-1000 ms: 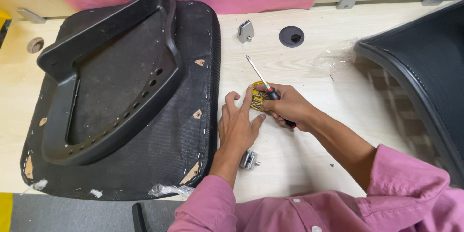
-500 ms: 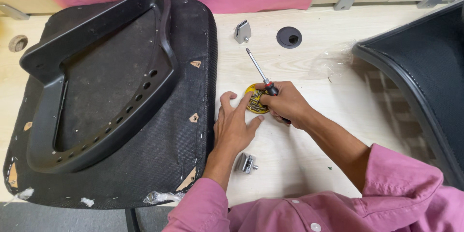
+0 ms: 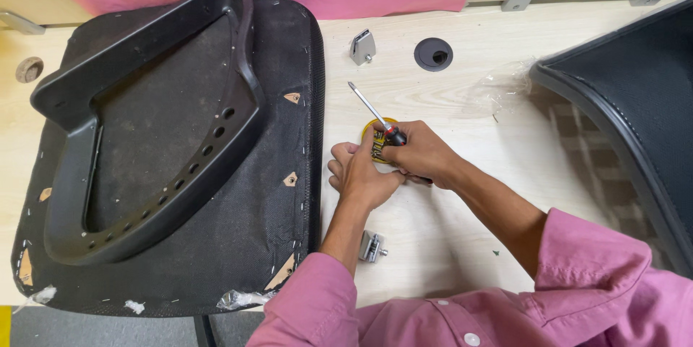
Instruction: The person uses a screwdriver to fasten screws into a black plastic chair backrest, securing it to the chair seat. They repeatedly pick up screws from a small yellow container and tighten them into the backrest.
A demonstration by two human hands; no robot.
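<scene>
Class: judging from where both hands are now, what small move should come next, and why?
Probably lift the screwdriver clear, because the right hand grips it while both hands crowd the small yellow object, with the left hand touching it and partly hiding it.

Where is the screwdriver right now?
In the head view the screwdriver is mid-table in the right hand, tip pointing up-left, just right of the upturned seat base.

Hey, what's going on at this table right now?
A person in a pink shirt has both hands together over a small yellow packet on a light wooden table. The right hand grips a screwdriver with its tip pointing away; the left hand touches the packet. An upturned black seat base lies to the left, and small metal brackets sit nearby.
</scene>
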